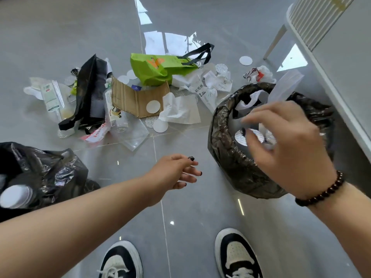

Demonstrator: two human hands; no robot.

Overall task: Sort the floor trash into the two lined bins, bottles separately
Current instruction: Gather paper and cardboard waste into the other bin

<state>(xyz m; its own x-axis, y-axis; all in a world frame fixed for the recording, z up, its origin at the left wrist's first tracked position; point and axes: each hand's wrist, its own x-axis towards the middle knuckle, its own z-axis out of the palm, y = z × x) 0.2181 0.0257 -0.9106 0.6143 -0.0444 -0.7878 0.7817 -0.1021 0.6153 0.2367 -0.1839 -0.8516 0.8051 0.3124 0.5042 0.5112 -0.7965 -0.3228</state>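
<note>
While right hand (289,145) hovers over right bin (222,149), fingers spread, holding nothing; left hand (176,173) loose, empty. Bottle (115,109) lies far left amid trash. Risk: bottle dropped in this bin, mixing sorts.

The right hand (289,141) is motion-blurred; the left bin (40,177) is cut off.

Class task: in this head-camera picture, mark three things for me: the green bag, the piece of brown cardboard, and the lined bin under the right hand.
Green bag (149,72), head view, on its green side panel.
Brown cardboard (128,99), head view, on its flat corrugated face.
Lined bin (222,141), head view, on the black liner over its left rim.
</note>
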